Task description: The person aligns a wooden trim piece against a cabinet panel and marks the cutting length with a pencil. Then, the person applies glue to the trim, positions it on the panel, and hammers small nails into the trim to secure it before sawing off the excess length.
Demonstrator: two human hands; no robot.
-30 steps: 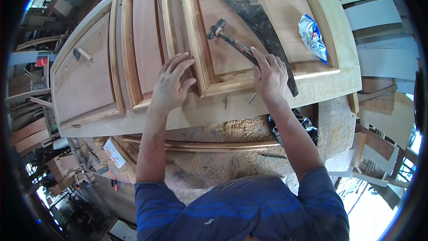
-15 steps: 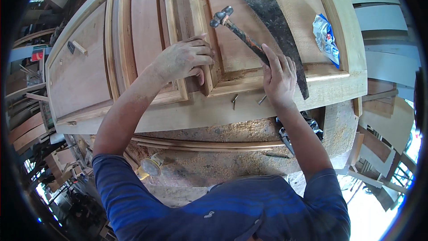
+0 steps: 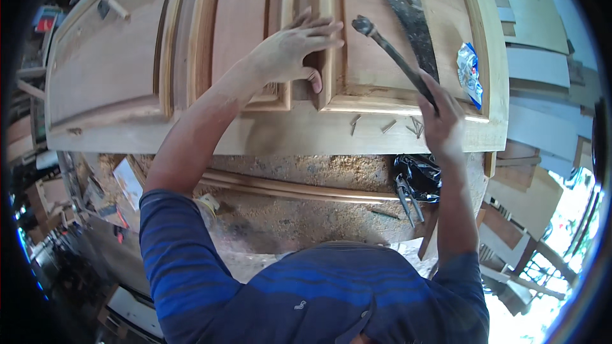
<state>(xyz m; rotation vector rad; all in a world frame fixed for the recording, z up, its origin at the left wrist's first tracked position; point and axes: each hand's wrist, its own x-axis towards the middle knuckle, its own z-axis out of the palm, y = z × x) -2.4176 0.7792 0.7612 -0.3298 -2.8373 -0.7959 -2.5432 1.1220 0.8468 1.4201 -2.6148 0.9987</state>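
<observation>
My right hand [image 3: 444, 124] is closed around the handle of a hammer [image 3: 400, 62], whose head is up and to the left over the right-hand panel. Fingers spread, my left hand [image 3: 287, 54] rests on a raised wooden moulding [image 3: 326, 57] of the panelled door [image 3: 255, 134], its thumb against the moulding's side. Several nails [image 3: 389, 126] lie loose on the door's near rail, between the two hands. Beyond the hammer a handsaw [image 3: 411, 19] lies on the panel. A blue and white packet [image 3: 470, 76] lies to its right.
Below the door's near edge are long thin wood strips [image 3: 287, 186], pincers [image 3: 406, 197] and a black plastic bag [image 3: 424, 177] on a sawdust-covered surface. A small wood-and-dark-metal piece [image 3: 115, 8] lies on the left panel. Stacked boards [image 3: 539, 67] stand at the right.
The view has shifted, so the door appears farther right and higher. The hammer, still in my right hand, is swung slightly differently; my left fingers are more spread on the moulding.
</observation>
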